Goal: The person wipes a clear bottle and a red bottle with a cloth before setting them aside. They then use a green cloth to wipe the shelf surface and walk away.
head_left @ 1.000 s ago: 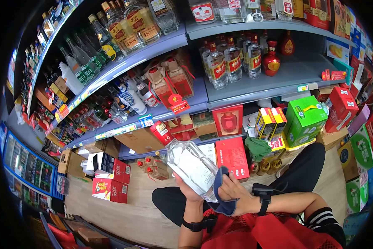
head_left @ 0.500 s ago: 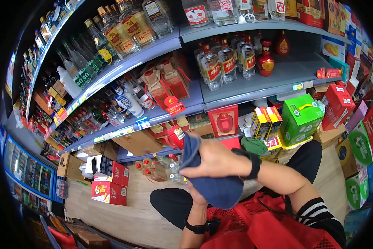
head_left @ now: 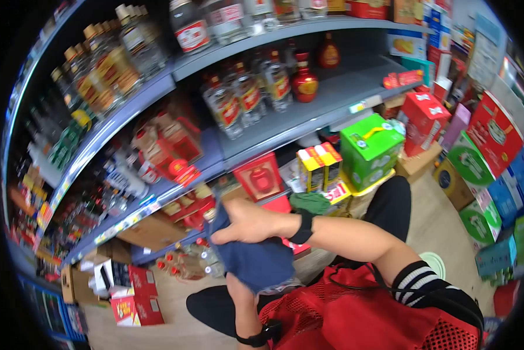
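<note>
A dark blue cloth [head_left: 256, 262] is bunched between my two hands in front of the lower shelf. From above, my right hand [head_left: 250, 221] is closed on its upper part, thumb pressed along the fabric. Below, my left hand [head_left: 241, 289] grips under the cloth, its fingers largely covered by it. Whether something is wrapped inside the cloth I cannot tell. Just left of the cloth, several clear bottles [head_left: 210, 262] and red-capped bottles in brown packaging [head_left: 180, 265] stand on the floor.
Grey shelves [head_left: 262, 143] hold clear bottles with red labels [head_left: 224, 108] and a red bottle [head_left: 304, 79]. A green box [head_left: 371, 146], yellow-black cartons [head_left: 319, 166] and a green cloth [head_left: 310, 202] sit at the right. Red-white cartons [head_left: 136, 294] stand on the floor at left.
The view has swung, so shelves and boxes sit further left. Both hands still hold the cloth, which now hangs more spread out below my right hand.
</note>
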Demonstrator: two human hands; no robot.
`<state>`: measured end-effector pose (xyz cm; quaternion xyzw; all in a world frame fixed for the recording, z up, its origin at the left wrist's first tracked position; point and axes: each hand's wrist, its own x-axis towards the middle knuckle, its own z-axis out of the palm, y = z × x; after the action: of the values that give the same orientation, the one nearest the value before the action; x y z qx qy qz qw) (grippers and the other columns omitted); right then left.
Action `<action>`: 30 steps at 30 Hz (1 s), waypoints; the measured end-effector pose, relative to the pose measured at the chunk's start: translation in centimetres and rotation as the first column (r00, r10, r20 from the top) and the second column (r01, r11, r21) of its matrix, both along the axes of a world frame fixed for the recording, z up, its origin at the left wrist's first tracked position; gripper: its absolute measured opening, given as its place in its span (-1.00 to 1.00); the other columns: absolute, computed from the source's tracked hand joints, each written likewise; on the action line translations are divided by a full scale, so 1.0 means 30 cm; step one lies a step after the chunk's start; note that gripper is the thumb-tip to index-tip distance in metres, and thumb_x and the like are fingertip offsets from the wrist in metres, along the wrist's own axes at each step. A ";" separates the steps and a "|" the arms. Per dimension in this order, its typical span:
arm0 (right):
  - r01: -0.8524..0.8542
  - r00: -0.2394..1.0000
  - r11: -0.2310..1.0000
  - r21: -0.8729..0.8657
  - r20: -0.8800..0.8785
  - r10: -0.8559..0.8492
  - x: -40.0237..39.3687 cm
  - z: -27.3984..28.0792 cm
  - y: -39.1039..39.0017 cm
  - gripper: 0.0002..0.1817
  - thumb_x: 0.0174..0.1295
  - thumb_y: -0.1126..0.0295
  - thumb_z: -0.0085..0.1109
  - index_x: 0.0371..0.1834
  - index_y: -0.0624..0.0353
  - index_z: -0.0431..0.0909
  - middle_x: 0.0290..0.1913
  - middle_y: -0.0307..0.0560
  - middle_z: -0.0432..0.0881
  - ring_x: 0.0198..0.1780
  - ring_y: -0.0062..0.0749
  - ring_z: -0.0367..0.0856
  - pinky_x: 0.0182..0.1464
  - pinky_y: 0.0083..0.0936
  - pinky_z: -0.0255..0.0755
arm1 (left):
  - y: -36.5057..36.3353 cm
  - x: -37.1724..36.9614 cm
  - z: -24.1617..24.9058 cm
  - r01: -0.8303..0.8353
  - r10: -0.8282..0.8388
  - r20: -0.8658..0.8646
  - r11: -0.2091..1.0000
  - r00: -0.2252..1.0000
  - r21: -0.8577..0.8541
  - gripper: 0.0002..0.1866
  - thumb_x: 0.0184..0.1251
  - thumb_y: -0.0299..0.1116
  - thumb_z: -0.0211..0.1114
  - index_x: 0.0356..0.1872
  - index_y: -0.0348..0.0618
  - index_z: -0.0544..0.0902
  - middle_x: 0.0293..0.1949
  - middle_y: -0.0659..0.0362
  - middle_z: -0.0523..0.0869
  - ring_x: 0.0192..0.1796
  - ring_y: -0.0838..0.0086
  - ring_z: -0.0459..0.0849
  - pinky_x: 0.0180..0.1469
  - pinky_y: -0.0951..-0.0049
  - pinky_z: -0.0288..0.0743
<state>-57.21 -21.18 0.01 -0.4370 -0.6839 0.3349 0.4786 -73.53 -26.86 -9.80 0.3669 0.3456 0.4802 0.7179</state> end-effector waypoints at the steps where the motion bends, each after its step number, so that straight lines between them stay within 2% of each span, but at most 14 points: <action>1: 0.009 0.996 0.996 -0.091 0.085 -0.001 -0.007 -0.015 0.015 -0.47 -0.06 0.17 0.30 -0.14 0.39 0.44 -0.35 0.30 0.59 -0.27 0.05 0.61 -0.15 -0.29 0.45 | -0.004 -0.014 -0.069 -0.009 0.005 0.110 0.999 0.994 0.033 -0.48 0.43 -0.25 0.02 0.31 -0.29 0.21 0.17 0.01 0.44 0.15 0.25 0.51 0.15 0.28 0.46; 4: 0.117 0.991 0.993 -0.010 0.062 -0.116 -0.042 -0.019 0.011 -0.41 -0.07 0.18 0.28 -0.07 0.42 0.37 -0.33 0.37 0.58 -0.23 0.19 0.58 -0.13 -0.20 0.45 | -0.034 0.035 -0.052 -0.156 0.155 0.111 0.988 0.982 0.006 -0.46 0.43 -0.16 0.01 0.32 -0.22 0.19 0.19 0.00 0.41 0.18 0.22 0.47 0.18 0.22 0.43; 8: 0.121 0.988 0.990 -0.068 0.110 -0.113 -0.089 -0.024 0.014 -0.40 -0.03 0.07 0.27 -0.16 0.42 0.37 -0.38 0.33 0.57 -0.25 0.19 0.57 -0.17 -0.14 0.43 | -0.039 0.050 -0.052 -0.159 0.143 0.141 0.981 0.980 0.114 -0.45 0.41 -0.11 0.01 0.29 -0.23 0.22 0.16 -0.02 0.42 0.15 0.17 0.48 0.17 0.18 0.45; 9: 0.139 0.986 0.990 -0.031 0.101 -0.136 -0.100 -0.019 0.003 -0.40 0.01 0.02 0.25 -0.18 0.41 0.37 -0.40 0.31 0.56 -0.27 0.19 0.56 -0.20 -0.13 0.43 | -0.036 0.057 -0.032 -0.156 0.160 0.000 0.961 0.987 0.227 -0.42 0.40 -0.07 0.02 0.29 -0.23 0.22 0.16 -0.03 0.41 0.15 0.16 0.48 0.16 0.17 0.45; 11: 0.178 0.982 0.983 0.034 0.062 -0.180 -0.124 -0.006 -0.034 -0.41 0.15 -0.06 0.10 -0.20 0.39 0.39 -0.44 0.24 0.56 -0.32 0.19 0.55 -0.23 -0.15 0.42 | -0.048 0.085 0.045 -0.314 0.310 0.058 0.946 0.949 0.078 -0.37 0.36 0.01 0.03 0.29 -0.24 0.22 0.17 -0.03 0.40 0.16 0.15 0.48 0.17 0.20 0.44; 12: 0.061 0.988 0.998 -0.014 0.140 -0.059 -0.131 -0.022 -0.033 -0.44 0.28 -0.06 -0.07 -0.14 0.35 0.40 -0.39 0.21 0.56 -0.28 0.16 0.53 -0.21 -0.15 0.40 | -0.039 0.075 0.047 -0.311 0.297 0.127 0.945 0.946 0.101 -0.29 0.36 0.06 0.02 0.35 -0.20 0.12 0.26 0.00 0.30 0.26 0.17 0.37 0.28 0.18 0.29; 13: 0.044 0.998 0.994 0.097 0.044 -0.049 -0.144 -0.040 -0.057 -0.46 0.31 0.00 -0.11 0.05 0.32 0.39 -0.10 0.28 0.54 -0.02 0.11 0.50 0.00 -0.17 0.38 | -0.031 0.064 0.048 -0.306 0.279 0.196 0.944 0.940 0.124 -0.22 0.35 0.11 0.00 0.42 -0.15 0.01 0.35 0.03 0.20 0.35 0.20 0.26 0.39 0.15 0.14; 15: 0.122 0.991 0.971 0.204 -0.083 -0.107 -0.180 -0.063 -0.116 -0.36 0.30 0.04 -0.07 0.31 0.28 0.19 0.28 0.33 0.26 0.29 0.11 0.26 0.25 -0.18 0.22 | 0.001 0.049 0.067 -0.325 0.285 0.224 0.931 0.932 0.165 -0.21 0.34 0.13 0.00 0.42 -0.16 0.01 0.35 0.02 0.21 0.35 0.19 0.26 0.38 0.14 0.14; 17: 0.161 0.987 0.951 0.262 -0.033 -0.158 -0.197 -0.069 -0.158 -0.23 0.28 0.10 -0.02 0.43 0.29 -0.09 0.44 0.28 -0.04 0.44 0.12 0.01 0.39 -0.22 0.03 | 0.020 0.042 0.065 -0.323 0.291 0.177 0.925 0.940 0.201 -0.20 0.33 0.14 0.00 0.42 -0.17 0.01 0.35 0.02 0.21 0.35 0.19 0.26 0.38 0.14 0.14; 18: 0.168 0.984 0.937 0.307 -0.001 -0.177 -0.203 -0.075 -0.181 -0.15 0.26 0.12 0.01 0.45 0.29 -0.22 0.45 0.31 -0.10 0.45 0.15 -0.06 0.40 -0.19 -0.01 | 0.026 0.041 0.062 -0.320 0.292 0.150 0.922 0.944 0.217 -0.19 0.33 0.15 -0.01 0.41 -0.17 0.01 0.35 0.02 0.21 0.35 0.19 0.26 0.38 0.14 0.15; 23: 0.163 0.970 0.916 0.366 0.111 -0.217 -0.220 -0.258 -0.303 -0.17 0.30 0.06 -0.08 0.43 0.38 -0.20 0.46 0.33 -0.16 0.49 0.07 -0.15 0.45 -0.17 -0.14 | 0.042 0.084 0.041 -0.239 0.248 0.003 0.931 0.969 0.276 -0.17 0.31 0.19 -0.02 0.41 -0.19 0.00 0.34 0.00 0.22 0.34 0.17 0.27 0.36 0.13 0.16; 25: 0.300 0.954 0.814 0.498 -0.172 -0.247 -0.222 -0.297 -0.354 -0.28 0.26 0.20 0.00 0.43 0.26 -0.01 0.39 0.29 0.09 0.38 0.05 0.16 0.33 -0.21 0.13 | 0.044 0.126 0.038 -0.188 0.210 -0.047 0.939 0.977 0.287 -0.15 0.31 0.20 -0.02 0.41 -0.20 0.00 0.34 0.00 0.22 0.34 0.17 0.27 0.36 0.12 0.16; 27: 0.269 0.963 0.876 0.401 -0.122 -0.240 -0.227 -0.349 -0.382 -0.26 0.27 0.25 -0.05 0.43 0.36 -0.09 0.42 0.31 0.01 0.43 0.09 0.05 0.40 -0.17 0.01 | 0.043 0.167 0.040 -0.133 0.168 -0.090 0.944 0.982 0.303 -0.14 0.30 0.22 -0.02 0.41 -0.20 0.00 0.34 -0.01 0.22 0.33 0.16 0.28 0.36 0.12 0.16; 30: 0.272 0.962 0.824 0.497 -0.110 -0.251 -0.228 -0.329 -0.377 -0.23 0.27 0.20 -0.07 0.44 0.34 -0.14 0.46 0.27 -0.11 0.49 0.05 -0.14 0.45 -0.17 -0.19 | 0.040 0.206 0.040 -0.074 0.117 -0.122 0.946 0.986 0.315 -0.13 0.29 0.24 -0.03 0.41 -0.21 0.00 0.33 -0.02 0.23 0.33 0.15 0.28 0.35 0.11 0.17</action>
<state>-64.05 -32.49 -9.86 -0.3783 -0.6718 0.0831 0.6314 -67.36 -25.65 -8.60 0.4902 0.3328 0.5359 0.6015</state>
